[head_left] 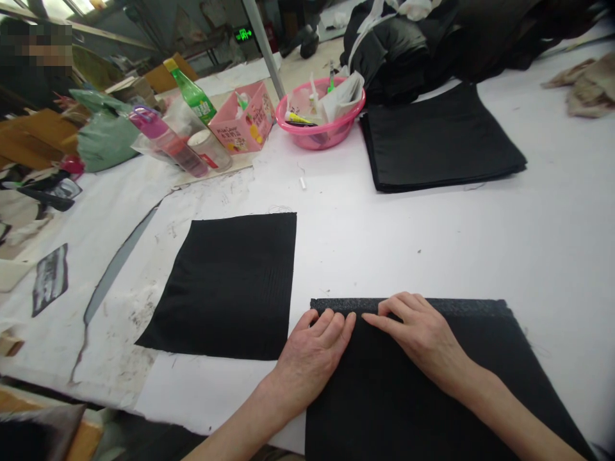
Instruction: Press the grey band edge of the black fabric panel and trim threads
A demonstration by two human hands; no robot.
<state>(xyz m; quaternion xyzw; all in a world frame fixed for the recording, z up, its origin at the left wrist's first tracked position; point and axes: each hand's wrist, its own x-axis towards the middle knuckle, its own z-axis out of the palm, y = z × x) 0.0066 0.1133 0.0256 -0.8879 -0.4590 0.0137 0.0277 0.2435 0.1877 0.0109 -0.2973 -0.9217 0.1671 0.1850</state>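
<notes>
A large black fabric piece (408, 397) lies before me, with a speckled dark grey strip (461, 307) folded along its far edge. My left hand (317, 349) is near the left end of that strip, its curled fingers close together on the cloth edge. A short gap away, my right hand (423, 336) bends its thumb and fingers at the same edge, gripping the fold. Parts of the fingertips are hidden. To the left of my left hand lies a smaller black fabric piece (230, 288), flat on the white table (336, 250).
A stack of black fabric panels (442, 141) sits at the back right, beside a pink basin (321, 134) of small items. A pink box (245, 118), green bottle (192, 93) and purple-lidded bottle (168, 141) stand back left. A torn gap (120, 256) crosses the table covering. Another person is far left.
</notes>
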